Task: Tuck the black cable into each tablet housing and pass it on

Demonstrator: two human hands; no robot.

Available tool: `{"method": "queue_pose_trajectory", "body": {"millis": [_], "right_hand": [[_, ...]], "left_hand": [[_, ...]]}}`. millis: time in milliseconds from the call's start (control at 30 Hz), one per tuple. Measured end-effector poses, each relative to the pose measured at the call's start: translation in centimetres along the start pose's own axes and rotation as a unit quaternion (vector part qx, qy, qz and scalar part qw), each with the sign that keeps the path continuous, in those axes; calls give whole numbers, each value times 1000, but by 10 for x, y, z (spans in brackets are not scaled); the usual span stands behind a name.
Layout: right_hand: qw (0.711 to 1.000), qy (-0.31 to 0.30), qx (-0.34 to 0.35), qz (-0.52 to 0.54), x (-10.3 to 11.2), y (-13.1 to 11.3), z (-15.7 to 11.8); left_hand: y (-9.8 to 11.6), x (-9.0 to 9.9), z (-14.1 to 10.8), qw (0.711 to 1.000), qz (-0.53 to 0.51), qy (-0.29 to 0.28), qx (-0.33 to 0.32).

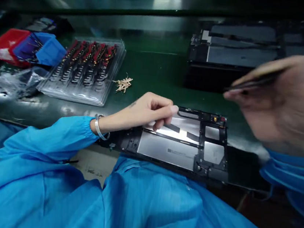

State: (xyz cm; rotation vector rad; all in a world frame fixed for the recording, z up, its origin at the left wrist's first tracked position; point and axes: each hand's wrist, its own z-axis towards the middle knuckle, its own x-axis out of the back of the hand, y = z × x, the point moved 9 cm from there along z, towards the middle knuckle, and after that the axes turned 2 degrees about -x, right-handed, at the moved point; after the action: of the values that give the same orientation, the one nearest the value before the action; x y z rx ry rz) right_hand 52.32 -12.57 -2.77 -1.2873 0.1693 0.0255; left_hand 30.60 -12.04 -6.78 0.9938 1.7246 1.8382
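Note:
A tablet housing (169, 151) with silver battery panels lies open on the bench in front of me. My left hand (155, 111) is over its upper left part, fingers curled and thumb pressed against them; anything pinched there is hidden. To the right, raised above the bench and smeared by motion, my right hand (286, 101) is closed around a slim dark pointed tool (258, 82), possibly tweezers. Its tip points left, apart from the housing.
A stack of similar tablet housings (240, 47) stands at the back right. On the left are a clear tray (101, 93) of small red-and-black parts, a red bin (8, 42), a blue bin (50, 50) and crumpled clear plastic (14, 80). Small tan strips (124, 84) lie beside the tray.

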Motion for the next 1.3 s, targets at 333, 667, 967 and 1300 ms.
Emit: {"method": "queue_pose_trajectory", "body": {"millis": [333,667,967,1300], "right_hand": [[997,-24,-71,3,-26,47,16],[982,-16,-118,-145,-25,61,2],[941,-87,-58,-322,-42,42,-2],[916,-111,-7,-386,-52,34,-2]], "left_hand": [[5,-14,19,997,-50,-50,-14],[17,-60,-11,910,262,-141,-289],[17,-63,-14,882,314,-126,-326],[20,-61,-15,881,322,-117,-326]]}}
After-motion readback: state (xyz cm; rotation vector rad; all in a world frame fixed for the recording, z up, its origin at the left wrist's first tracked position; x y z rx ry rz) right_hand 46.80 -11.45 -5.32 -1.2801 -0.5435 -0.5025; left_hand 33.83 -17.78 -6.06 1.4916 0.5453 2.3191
